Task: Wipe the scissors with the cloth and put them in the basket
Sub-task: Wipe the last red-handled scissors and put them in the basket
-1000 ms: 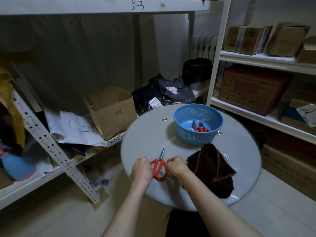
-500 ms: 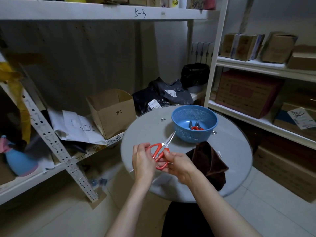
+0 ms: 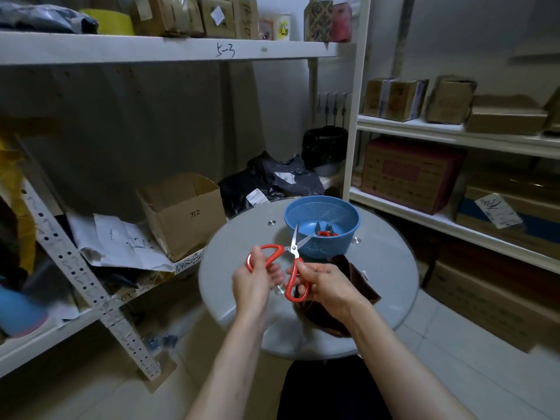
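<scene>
Storeroom shelves ringed the round table (image 3: 236, 268). Above its near edge, the left hand (image 3: 253, 286) and right hand (image 3: 327, 286) each curled fingers round a handle of the scissors (image 3: 292, 253), blades parted. The cloth (image 3: 360, 280) lay at the near right; wiping and the basket (image 3: 303, 213) apparently remained.

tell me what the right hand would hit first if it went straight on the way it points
Probably the left hand, close ahead of the right hand on the other handle of the scissors. Depth is unclear; aimed slightly right, it would reach the basket instead.
</scene>
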